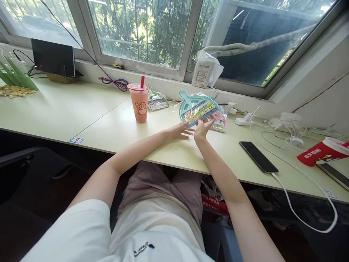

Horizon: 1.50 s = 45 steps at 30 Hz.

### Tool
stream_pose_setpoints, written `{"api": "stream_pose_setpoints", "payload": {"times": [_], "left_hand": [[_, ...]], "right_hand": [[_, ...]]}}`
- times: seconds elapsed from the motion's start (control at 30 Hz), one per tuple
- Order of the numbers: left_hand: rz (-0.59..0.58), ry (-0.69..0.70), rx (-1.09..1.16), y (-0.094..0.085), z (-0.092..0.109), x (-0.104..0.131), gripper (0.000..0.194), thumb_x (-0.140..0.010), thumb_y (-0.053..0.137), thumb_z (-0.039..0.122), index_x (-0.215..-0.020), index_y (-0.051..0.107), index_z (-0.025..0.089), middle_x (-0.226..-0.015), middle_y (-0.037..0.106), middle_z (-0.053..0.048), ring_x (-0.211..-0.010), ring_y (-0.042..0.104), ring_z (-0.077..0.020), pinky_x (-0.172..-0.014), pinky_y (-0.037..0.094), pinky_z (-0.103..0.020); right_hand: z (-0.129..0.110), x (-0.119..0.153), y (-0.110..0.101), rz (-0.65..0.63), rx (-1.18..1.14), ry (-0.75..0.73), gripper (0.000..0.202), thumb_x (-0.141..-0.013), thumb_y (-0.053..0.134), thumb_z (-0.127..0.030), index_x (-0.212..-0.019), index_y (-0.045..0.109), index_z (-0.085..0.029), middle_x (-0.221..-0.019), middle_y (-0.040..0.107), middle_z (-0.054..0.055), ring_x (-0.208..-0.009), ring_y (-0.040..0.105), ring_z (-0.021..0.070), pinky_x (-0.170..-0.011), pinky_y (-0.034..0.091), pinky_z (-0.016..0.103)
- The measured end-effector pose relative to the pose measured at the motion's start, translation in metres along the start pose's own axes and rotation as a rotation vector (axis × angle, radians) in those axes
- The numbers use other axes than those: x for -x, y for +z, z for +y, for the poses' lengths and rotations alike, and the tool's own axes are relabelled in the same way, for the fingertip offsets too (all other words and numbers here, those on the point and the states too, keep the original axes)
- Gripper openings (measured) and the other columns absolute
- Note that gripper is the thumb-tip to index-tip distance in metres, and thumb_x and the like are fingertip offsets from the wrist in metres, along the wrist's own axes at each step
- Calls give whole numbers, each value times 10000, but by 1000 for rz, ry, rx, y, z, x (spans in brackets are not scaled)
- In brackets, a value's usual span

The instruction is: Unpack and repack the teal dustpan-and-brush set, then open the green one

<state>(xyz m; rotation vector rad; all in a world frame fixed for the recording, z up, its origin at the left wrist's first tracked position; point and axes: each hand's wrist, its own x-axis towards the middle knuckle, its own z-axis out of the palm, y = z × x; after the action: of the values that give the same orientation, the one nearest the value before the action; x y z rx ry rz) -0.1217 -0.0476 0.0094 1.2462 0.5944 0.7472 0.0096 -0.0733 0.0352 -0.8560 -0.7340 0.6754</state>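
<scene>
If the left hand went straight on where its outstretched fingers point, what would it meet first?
Most likely the right hand, near its wrist, holding the packaged turquoise dustpan; depth is unclear, so the left hand might instead slip past underneath.

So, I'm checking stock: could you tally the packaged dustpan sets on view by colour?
Light-blue dustpan set: 1
Pink dustpan set: 1
Green dustpan set: 1
Total: 3

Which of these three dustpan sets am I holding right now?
The teal set, in the grip of your right hand. The pink set lies partly behind it, the green set beyond the drink cup; neither is held.
</scene>
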Motion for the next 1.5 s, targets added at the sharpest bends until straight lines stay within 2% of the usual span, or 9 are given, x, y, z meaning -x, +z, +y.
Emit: {"api": "stream_pose_setpoints", "payload": {"times": [0.1, 0.2, 0.4, 0.57, 0.7, 0.83, 0.97, 1.23, 1.5], "left_hand": [[178, 150, 139, -6, 7, -6, 496, -899, 674, 645, -1186, 729, 243, -1071, 818, -89, -1048, 764, -261, -967, 590, -403], [221, 280, 223, -16, 16, -4, 447, -945, 665, 523, -1267, 710, 217, -1080, 817, -86, -1037, 768, -254, -1018, 569, -409], [170, 171, 227, -16, 14, 13, 405, -910, 737, 269, -1303, 694, 181, -1146, 803, -98, -992, 777, -211, -1081, 542, -417], [-17, 100, 136, 1, 4, 14, 443, -878, 792, 358, -1277, 693, 195, -1359, 714, -167, -1200, 727, -313, -1075, 539, -498], [137, 144, 165, 0, 6, 7, 432, -830, 817, 432, -1175, 721, 190, -1296, 747, -141, -1183, 724, -287, -1063, 548, -460], [259, 181, 203, -12, 13, 4, 299, -808, 816, 332, -1052, 746, 173, -1146, 793, -99, -1099, 738, -226, -1062, 554, -393], [258, 189, 204, -14, 10, 4, 284, -800, 833, 237, -1050, 730, 149, -1088, 801, -104, -1037, 763, -221, -1076, 556, -411], [247, 222, 178, -10, 5, 3, 276, -838, 818, 221, -1087, 725, 147, -1085, 800, -92, -1060, 762, -222, -1127, 530, -457], [370, 247, 208, -8, 3, 4, 212, -830, 745, 119, -1033, 695, 150, -1018, 792, -57, -947, 755, -173, -1058, 571, -434]], "right_hand": [[3, -4, 3, 1, -71, 82, 534, -792, 630, -93, -1262, 447, -269, -1282, 703, 45, -1140, 710, 122, -1033, 579, 341], [9, -5, 6, -70, -117, 180, 468, -785, 627, -76, -1205, 520, -253, -1217, 734, 29, -1087, 730, 125, -982, 599, 309], [15, -8, 4, -205, -146, 199, 446, -766, 611, -56, -1167, 615, -251, -1071, 777, -4, -966, 747, 134, -905, 633, 303], [12, -17, -1, -223, -168, 178, 444, -772, 627, -65, -1169, 627, -263, -1054, 789, -8, -913, 757, 140, -903, 641, 328], [18, -22, -2, -209, -175, 186, 402, -787, 636, -76, -1146, 642, -255, -1039, 786, -9, -943, 756, 129, -948, 619, 305], [27, -24, -2, -221, -171, 197, 371, -795, 631, -76, -1122, 644, -252, -1062, 784, -9, -999, 749, 125, -1000, 605, 311], [31, -25, -3, -230, -174, 229, 416, -763, 655, -53, -1127, 636, -253, -1075, 786, -11, -995, 751, 139, -1000, 622, 352], [34, -28, -5, -261, -134, 243, 453, -717, 707, -58, -1119, 644, -256, -1017, 786, -11, -1024, 759, 175, -985, 639, 360], [33, -26, -3, -296, -123, 310, 413, -690, 693, -32, -1051, 664, -231, -920, 775, -16, -1006, 760, 181, -1007, 624, 347]]}}
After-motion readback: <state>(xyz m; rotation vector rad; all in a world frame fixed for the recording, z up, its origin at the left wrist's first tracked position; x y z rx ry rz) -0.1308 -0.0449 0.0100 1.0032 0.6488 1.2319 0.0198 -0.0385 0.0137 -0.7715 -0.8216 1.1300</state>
